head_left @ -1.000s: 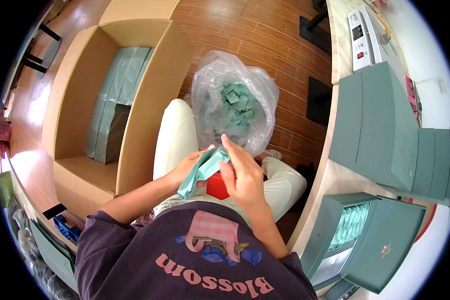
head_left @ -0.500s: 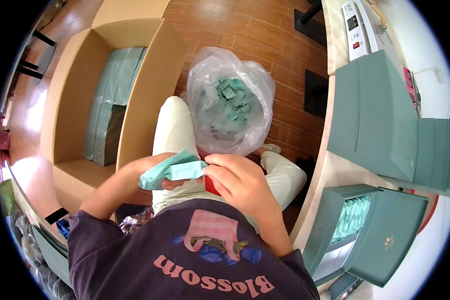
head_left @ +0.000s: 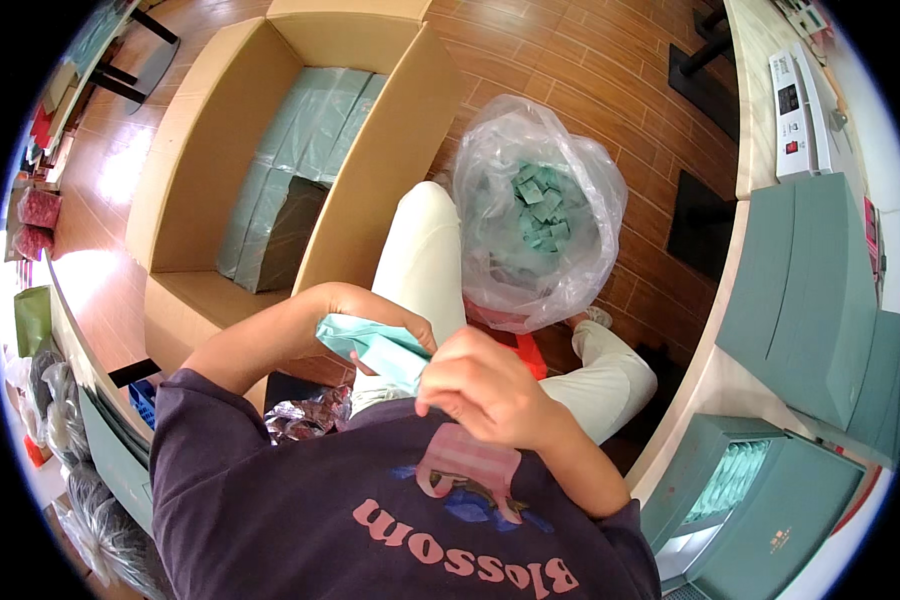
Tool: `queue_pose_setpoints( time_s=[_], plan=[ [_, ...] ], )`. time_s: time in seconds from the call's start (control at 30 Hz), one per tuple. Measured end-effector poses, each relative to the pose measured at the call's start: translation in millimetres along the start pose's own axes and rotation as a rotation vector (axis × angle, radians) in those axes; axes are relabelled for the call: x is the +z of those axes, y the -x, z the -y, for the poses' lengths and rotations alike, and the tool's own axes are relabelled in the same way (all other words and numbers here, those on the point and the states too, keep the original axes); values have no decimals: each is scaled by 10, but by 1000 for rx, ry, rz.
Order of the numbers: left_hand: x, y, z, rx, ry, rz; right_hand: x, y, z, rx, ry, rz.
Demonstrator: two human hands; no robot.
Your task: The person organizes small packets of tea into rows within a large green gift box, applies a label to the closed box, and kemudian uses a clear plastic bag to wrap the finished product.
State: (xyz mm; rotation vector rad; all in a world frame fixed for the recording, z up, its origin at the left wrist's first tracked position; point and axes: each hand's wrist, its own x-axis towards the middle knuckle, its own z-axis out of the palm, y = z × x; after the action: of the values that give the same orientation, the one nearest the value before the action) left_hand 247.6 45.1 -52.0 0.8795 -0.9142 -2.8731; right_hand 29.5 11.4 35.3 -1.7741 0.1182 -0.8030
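Note:
Over my lap, my left hand (head_left: 372, 303) is closed around a soft teal packet (head_left: 395, 360), its fingers partly behind it. The packet tilts down to the right, and its lighter flat end shows. My right hand (head_left: 485, 388) has its fingers curled and pinched at that right end; the fingertips are partly hidden. Beyond my hands, between my knees, stands a clear plastic bag (head_left: 595, 200) with several small teal torn pieces (head_left: 542, 205) inside.
A deep cardboard carton (head_left: 195, 160) with plastic-wrapped teal blocks (head_left: 305, 130) stands at the left. On the right-hand counter are large green boxes (head_left: 800, 290), an open green box (head_left: 790, 525) with a row of teal packets (head_left: 727, 482), and a white machine (head_left: 795, 110).
The view has swung, so the surroundings sit further right. My left hand has turned over the packet's top, and the packet now slopes more. My right hand remains at its right end.

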Motion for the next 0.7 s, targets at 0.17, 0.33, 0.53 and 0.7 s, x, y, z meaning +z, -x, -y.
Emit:
queue_pose_setpoints(
  time_s=[0.17, 0.33, 0.53, 0.7],
  plan=[
    [253, -43, -219, 343, 339, -136, -132, 163, -93, 148, 439, -299],
    [602, -270, -383, 211, -81, -731, -83, 218, -172, 265, 646, -296],
    [664, -455, -421, 445, 146, -714, -63, 204, -135, 260, 461, -404],
    [658, -601, -281, 432, 116, -731, -181, 330, -245, 216, 501, -327]
  ],
)
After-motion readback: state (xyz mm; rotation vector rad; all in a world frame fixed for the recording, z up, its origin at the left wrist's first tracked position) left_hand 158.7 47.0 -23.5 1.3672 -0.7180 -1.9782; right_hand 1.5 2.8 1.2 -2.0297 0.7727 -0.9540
